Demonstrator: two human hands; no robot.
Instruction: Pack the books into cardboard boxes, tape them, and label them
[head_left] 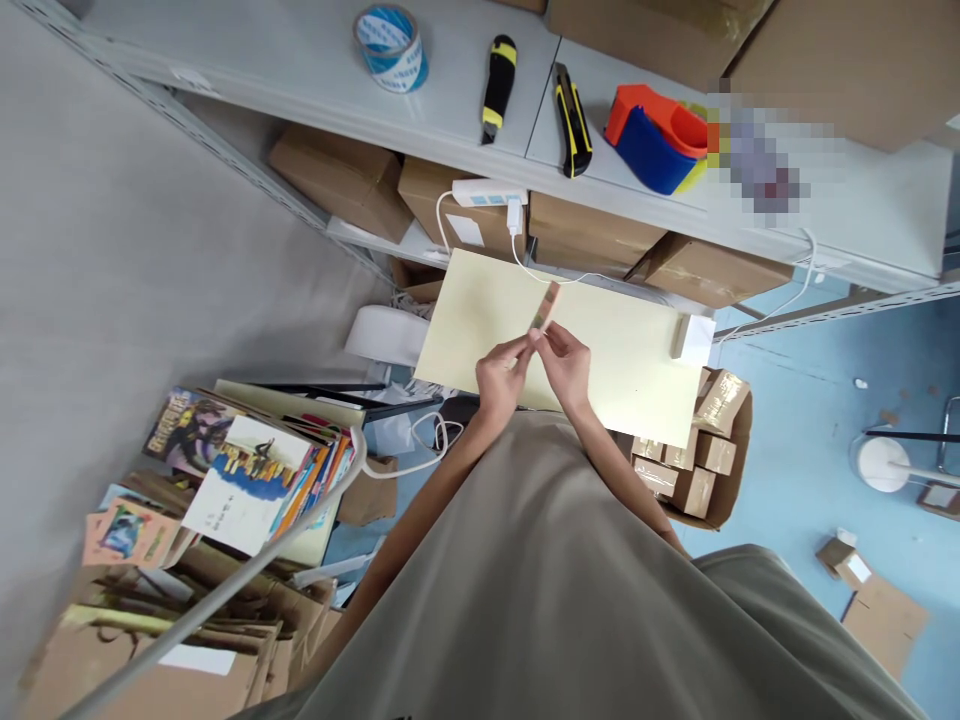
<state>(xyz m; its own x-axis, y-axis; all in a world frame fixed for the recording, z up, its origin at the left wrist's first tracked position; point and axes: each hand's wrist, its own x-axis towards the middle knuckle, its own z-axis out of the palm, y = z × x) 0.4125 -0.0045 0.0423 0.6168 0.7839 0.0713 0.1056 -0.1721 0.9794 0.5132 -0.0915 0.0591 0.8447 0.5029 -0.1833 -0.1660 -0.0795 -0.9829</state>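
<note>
A slim pinkish-brown piece point(545, 305), with a printed surface and perhaps a narrow box or card edge, stands up from between my hands over the pale yellow board point(480, 320). My left hand point(501, 380) pinches its lower end with thumb and fingers. Meeting it there, my right hand point(567, 366) is also closed on that end, and the fingertips of both hands touch. The fingers hide the bottom of the piece. On the board's right end sits a small white box point(694, 339).
On the grey shelf point(457, 75) lie blue-and-white tape point(391, 48), two utility knives point(499, 90) and a red-and-blue tape dispenser point(654, 138). A power strip point(489, 193) hangs below. Small taped boxes fill a carton point(739, 470) at right. Books point(255, 480) and a grey pole point(225, 590) stand left.
</note>
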